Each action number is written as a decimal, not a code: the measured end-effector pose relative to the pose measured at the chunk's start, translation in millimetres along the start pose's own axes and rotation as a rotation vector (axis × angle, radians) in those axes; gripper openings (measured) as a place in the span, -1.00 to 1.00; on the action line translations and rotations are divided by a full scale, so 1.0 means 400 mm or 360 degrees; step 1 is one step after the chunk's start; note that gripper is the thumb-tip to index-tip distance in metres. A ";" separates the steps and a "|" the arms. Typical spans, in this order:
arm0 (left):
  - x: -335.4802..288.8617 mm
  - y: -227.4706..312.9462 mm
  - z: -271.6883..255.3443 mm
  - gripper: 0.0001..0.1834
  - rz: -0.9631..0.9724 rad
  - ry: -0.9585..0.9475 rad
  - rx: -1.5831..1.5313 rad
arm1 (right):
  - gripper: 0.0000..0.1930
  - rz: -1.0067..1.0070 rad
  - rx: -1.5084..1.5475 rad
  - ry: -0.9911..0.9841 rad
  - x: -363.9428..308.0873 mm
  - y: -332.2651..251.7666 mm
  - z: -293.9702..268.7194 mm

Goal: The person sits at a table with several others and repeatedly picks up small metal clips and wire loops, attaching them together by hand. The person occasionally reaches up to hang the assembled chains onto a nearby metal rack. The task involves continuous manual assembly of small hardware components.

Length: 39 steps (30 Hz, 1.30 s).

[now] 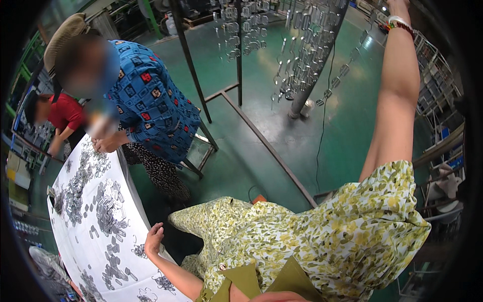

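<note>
My left hand, its fingers curled closed, hovers by the right edge of the white-covered table; whatever may be in it is hidden. Close beside it lies a small pile of thin wire hooks. Grey oval metal buckles are spread in heaps over the white cover. My right arm stretches far up and forward, and my right hand is cut off by the upper edge, so its fingers do not show. Near it a slanting string of linked metal buckles hangs down over the green floor.
A person in a blue patterned shirt works with both hands at the table; another in red is beyond. Dark metal frame bars stand and run low across the floor. More buckle strings hang by a pole. A stool and a cable are nearby.
</note>
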<state>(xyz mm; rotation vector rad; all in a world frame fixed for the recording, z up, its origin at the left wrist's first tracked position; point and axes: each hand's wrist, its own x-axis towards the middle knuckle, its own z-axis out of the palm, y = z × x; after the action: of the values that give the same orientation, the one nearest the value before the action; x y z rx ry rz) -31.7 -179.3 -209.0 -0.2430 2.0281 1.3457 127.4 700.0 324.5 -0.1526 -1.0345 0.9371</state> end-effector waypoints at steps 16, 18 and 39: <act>-0.035 0.046 0.042 -0.59 0.0040 0.0013 -0.0038 | -0.46 0.1398 -0.1272 -0.0168 -0.829 0.436 -0.774; -0.046 0.055 0.044 -0.60 -0.0001 0.0014 -0.0021 | -0.42 0.1377 -0.1303 -0.0360 -0.896 0.441 -0.743; -0.046 0.036 0.033 -0.62 0.0084 0.0005 0.0022 | -0.67 0.1277 -0.1084 -0.0365 -0.997 0.534 -0.649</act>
<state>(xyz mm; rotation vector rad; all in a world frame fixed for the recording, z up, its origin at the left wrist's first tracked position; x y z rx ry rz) -19.4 -165.2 -190.1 -0.1868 2.0585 1.3636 135.3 621.6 -191.2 -1.1111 -1.5190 1.2932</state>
